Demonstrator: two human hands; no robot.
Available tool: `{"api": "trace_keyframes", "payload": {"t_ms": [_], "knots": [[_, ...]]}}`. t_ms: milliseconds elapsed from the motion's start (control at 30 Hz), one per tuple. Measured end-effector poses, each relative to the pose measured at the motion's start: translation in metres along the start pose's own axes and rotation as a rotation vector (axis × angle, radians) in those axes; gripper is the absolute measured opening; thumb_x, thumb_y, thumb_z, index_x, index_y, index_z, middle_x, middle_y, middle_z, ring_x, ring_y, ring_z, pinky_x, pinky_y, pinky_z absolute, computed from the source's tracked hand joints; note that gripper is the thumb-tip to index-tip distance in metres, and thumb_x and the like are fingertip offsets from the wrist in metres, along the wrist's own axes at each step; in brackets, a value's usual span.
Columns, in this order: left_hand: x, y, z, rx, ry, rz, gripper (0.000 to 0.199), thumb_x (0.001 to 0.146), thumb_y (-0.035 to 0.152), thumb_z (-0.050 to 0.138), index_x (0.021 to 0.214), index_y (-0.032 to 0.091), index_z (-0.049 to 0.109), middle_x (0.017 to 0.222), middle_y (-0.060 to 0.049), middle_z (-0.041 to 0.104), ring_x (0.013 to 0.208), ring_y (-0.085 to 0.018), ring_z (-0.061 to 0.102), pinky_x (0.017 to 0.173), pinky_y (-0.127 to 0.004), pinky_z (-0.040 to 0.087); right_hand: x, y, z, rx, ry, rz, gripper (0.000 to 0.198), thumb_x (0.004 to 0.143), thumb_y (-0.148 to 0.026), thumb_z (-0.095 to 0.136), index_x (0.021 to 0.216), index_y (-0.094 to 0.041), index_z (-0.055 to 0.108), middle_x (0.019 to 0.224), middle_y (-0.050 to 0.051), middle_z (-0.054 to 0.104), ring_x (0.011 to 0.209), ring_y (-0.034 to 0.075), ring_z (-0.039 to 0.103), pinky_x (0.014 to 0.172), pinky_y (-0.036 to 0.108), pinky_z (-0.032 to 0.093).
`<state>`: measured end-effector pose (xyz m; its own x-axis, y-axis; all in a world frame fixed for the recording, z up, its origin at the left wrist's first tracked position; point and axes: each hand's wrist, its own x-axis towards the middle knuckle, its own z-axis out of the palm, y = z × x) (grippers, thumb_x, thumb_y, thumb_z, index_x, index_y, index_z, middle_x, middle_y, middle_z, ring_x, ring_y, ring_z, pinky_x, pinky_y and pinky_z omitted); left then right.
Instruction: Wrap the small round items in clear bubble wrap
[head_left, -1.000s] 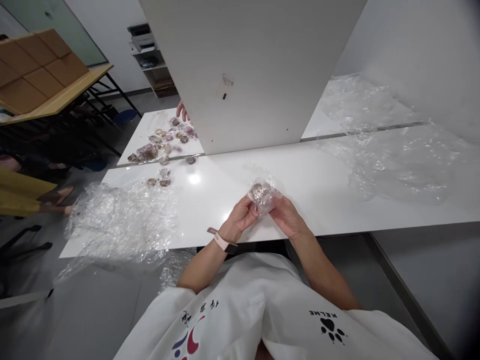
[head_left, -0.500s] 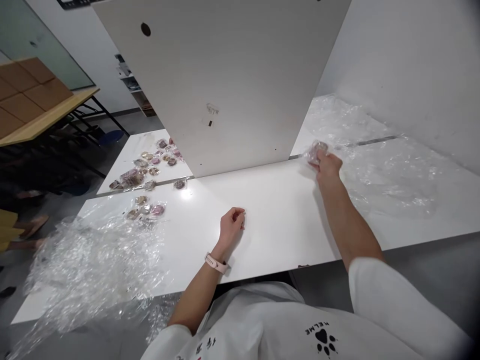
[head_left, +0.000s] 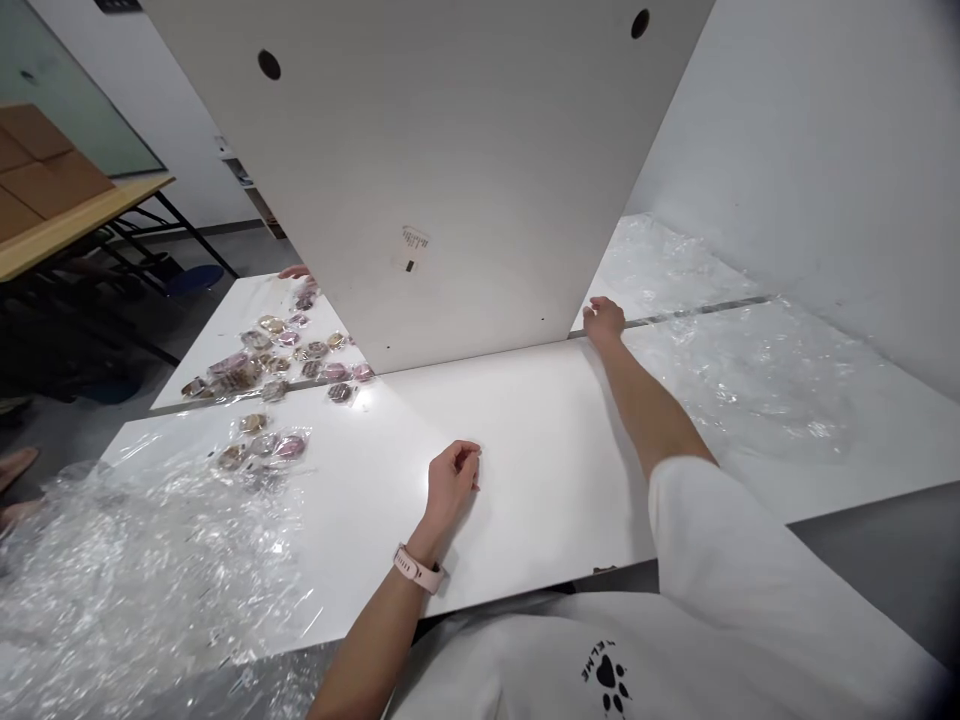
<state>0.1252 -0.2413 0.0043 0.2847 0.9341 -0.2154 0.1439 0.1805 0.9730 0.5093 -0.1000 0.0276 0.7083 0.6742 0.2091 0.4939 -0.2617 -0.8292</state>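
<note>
My left hand (head_left: 453, 480), with a pink watch band (head_left: 417, 570) on its wrist, rests over the white table (head_left: 525, 450). Its fingers are loosely bent, the thumb apart, with nothing between them. My right hand (head_left: 606, 320) is at the lower right edge of an upright white panel (head_left: 465, 180); its fingers look parted and no packet shows in them. Several small wrapped packets (head_left: 291, 446), some pink and some brown, lie on the left, a few close to the panel's left edge (head_left: 341, 392). What lies behind the panel is hidden.
Crumpled clear plastic (head_left: 165, 570) covers the left front of the table. More clear plastic film (head_left: 750, 380) spreads on the right by the wall. Another person's hand (head_left: 295, 272) shows beyond the panel's left side. Cardboard boxes (head_left: 52, 180) stand on a wooden table.
My right hand has moved left toward the panel, and the wrapped packet it held no longer shows. More packets are visible by the panel's left edge. My left hand stays nearly still.
</note>
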Motion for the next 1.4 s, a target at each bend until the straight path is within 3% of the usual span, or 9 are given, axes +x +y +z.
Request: {"api": "trace_keyframes", "payload": {"t_ms": [200, 400, 567, 667, 867, 1000, 1133, 1267, 1400], "knots": [[-0.002, 0.000, 0.002, -0.018, 0.024, -0.006, 0.017, 0.077, 0.035, 0.065, 0.086, 0.020, 0.067, 0.058, 0.004, 0.052, 0.053, -0.012, 0.049, 0.049, -0.023, 0.044, -0.074, 0.042, -0.057, -0.272, 0.085, 0.084, 0.033, 0.092, -0.037, 0.048, 0.102, -0.009, 0.063, 0.124, 0.028, 0.056, 0.126, 0.038, 0.043, 0.108, 0.062, 0.026], [-0.005, 0.012, -0.001, -0.128, -0.023, -0.042, 0.033, 0.076, 0.046, 0.072, 0.090, 0.016, 0.068, 0.076, -0.004, 0.066, 0.065, -0.012, 0.059, 0.060, -0.025, 0.050, -0.124, -0.008, -0.063, -0.072, -0.046, 0.001, 0.027, 0.096, -0.036, 0.043, 0.098, -0.017, 0.062, 0.100, 0.009, 0.068, 0.092, 0.018, 0.059, 0.089, 0.035, 0.047], [-0.027, 0.042, -0.016, -0.530, -0.234, -0.199, 0.066, 0.079, 0.066, 0.067, 0.125, 0.019, 0.059, 0.124, -0.017, 0.066, 0.102, -0.025, 0.068, 0.083, -0.040, 0.058, -0.269, -0.070, -0.051, 0.298, -0.822, -0.439, 0.026, 0.091, -0.046, 0.058, 0.096, -0.024, 0.071, 0.095, 0.002, 0.071, 0.082, 0.016, 0.062, 0.077, 0.030, 0.050], [-0.043, 0.043, -0.028, -0.467, -0.116, -0.195, 0.067, 0.073, 0.041, 0.081, 0.130, 0.019, 0.053, 0.109, -0.013, 0.070, 0.092, -0.023, 0.071, 0.082, -0.038, 0.057, -0.325, -0.085, -0.069, 0.321, -1.217, -0.491, 0.028, 0.093, -0.047, 0.057, 0.107, -0.029, 0.073, 0.096, 0.002, 0.073, 0.082, 0.018, 0.066, 0.074, 0.032, 0.052], [-0.057, 0.010, -0.074, 0.001, 0.152, -0.091, 0.044, 0.072, 0.026, 0.076, 0.113, 0.017, 0.065, 0.077, -0.003, 0.065, 0.060, -0.013, 0.060, 0.062, -0.029, 0.050, -0.308, -0.050, -0.080, -0.031, -0.730, -0.492, 0.038, 0.096, -0.051, 0.046, 0.113, -0.030, 0.072, 0.121, 0.008, 0.068, 0.113, 0.031, 0.059, 0.094, 0.050, 0.049], [-0.043, 0.019, -0.126, 0.438, 0.472, 0.030, 0.040, 0.087, 0.039, 0.063, 0.122, 0.021, 0.064, 0.117, -0.013, 0.066, 0.107, -0.028, 0.061, 0.090, -0.039, 0.049, -0.306, -0.011, -0.064, -0.334, -0.770, -0.578, 0.047, 0.095, -0.054, 0.043, 0.128, -0.028, 0.064, 0.149, 0.010, 0.049, 0.137, 0.037, 0.041, 0.105, 0.060, 0.039], [-0.006, 0.040, -0.185, 0.983, 0.800, -0.056, 0.052, 0.090, 0.029, 0.054, 0.140, 0.014, 0.050, 0.156, -0.020, 0.035, 0.145, -0.036, 0.028, 0.114, -0.048, 0.029, -0.317, 0.007, -0.058, -0.384, -0.716, -0.623, 0.047, 0.098, -0.054, 0.037, 0.135, -0.032, 0.056, 0.157, 0.006, 0.040, 0.141, 0.033, 0.037, 0.108, 0.057, 0.037], [0.024, 0.054, -0.245, 1.180, 0.650, -0.346, 0.086, 0.083, 0.049, 0.065, 0.151, 0.009, 0.032, 0.164, -0.028, 0.011, 0.148, -0.050, 0.012, 0.113, -0.060, 0.023, -0.321, 0.011, -0.056, -0.386, -0.655, -0.647, 0.045, 0.099, -0.052, 0.036, 0.135, -0.034, 0.056, 0.157, 0.004, 0.040, 0.141, 0.032, 0.038, 0.108, 0.057, 0.037], [0.026, 0.060, -0.279, 1.274, 0.268, -0.506, 0.081, 0.078, 0.053, 0.068, 0.142, 0.010, 0.043, 0.144, -0.031, 0.047, 0.129, -0.046, 0.047, 0.100, -0.053, 0.039, -0.322, 0.011, -0.053, -0.397, -0.619, -0.661, 0.045, 0.098, -0.050, 0.037, 0.135, -0.035, 0.057, 0.155, 0.004, 0.042, 0.139, 0.033, 0.040, 0.107, 0.057, 0.039]]}}
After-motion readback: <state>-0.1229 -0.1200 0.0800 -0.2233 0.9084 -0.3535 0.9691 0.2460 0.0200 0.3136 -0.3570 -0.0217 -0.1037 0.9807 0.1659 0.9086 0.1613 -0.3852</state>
